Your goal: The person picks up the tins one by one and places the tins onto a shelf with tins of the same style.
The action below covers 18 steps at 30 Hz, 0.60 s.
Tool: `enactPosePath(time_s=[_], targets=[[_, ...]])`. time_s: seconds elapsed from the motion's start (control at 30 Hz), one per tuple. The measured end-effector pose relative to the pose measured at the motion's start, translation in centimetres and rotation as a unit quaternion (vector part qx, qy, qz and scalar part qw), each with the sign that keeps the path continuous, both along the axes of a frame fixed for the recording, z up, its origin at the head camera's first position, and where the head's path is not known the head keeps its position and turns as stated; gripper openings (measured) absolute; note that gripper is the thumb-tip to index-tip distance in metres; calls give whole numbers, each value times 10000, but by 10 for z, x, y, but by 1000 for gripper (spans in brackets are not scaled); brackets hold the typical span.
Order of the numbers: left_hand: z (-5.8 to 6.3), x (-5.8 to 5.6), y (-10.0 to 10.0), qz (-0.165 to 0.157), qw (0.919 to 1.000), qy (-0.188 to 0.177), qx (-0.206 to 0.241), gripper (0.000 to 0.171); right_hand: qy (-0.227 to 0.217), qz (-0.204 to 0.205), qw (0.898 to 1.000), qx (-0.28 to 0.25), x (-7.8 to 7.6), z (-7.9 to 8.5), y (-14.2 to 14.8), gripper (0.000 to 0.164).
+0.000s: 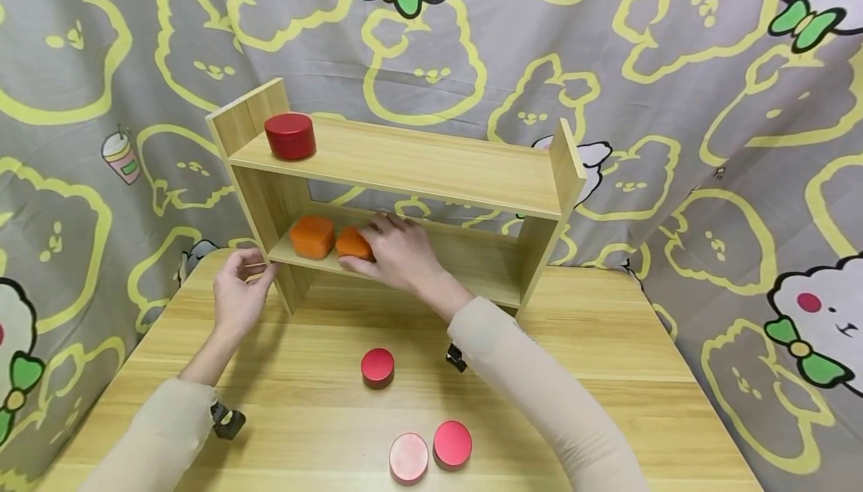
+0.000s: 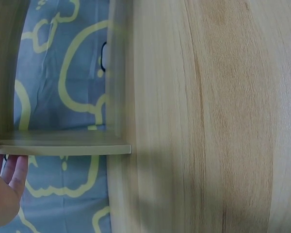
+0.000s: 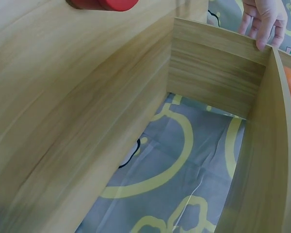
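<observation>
In the head view a two-tier wooden shelf stands on the table. On its lower board my right hand grips an orange rounded box, thumb at the front and fingers over the back. A second orange box, squarish with rounded corners, sits just left of it. My left hand holds the shelf's left side panel near the lower board, with the thumb on one face and fingers on the other. The right wrist view shows the left hand at that panel's edge.
A dark red round tin stands at the left end of the top board. On the table lie a red round tin, another red tin and a pale pink-topped tin. A patterned curtain hangs behind.
</observation>
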<state>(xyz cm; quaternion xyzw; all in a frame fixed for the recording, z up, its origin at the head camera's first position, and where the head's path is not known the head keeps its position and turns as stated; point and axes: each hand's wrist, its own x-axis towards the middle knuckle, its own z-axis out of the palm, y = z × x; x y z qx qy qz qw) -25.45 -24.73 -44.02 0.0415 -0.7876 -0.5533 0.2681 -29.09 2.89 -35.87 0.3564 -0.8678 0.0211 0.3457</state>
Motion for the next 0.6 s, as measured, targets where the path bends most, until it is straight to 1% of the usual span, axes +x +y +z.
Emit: enactPosePath(time_s=[0.2,0.33,0.43,0.6], targets=[[0,-1,0,-41,10000,-75,51,32,82,-57,9999,-11,-1,-3,0,53],[-1,-1,-1,-38,9999,-86,115,32,61,-59,10000,23,-2,-3,-1,54],[-1,-2,-1,-27,9999,-103,127,32,-85,-113,9999,50,-2,-2,-1,58],[-1,-2,-1,-21,9998,-178,93,32,-462,-339,9984,-20,1,1,2,70]])
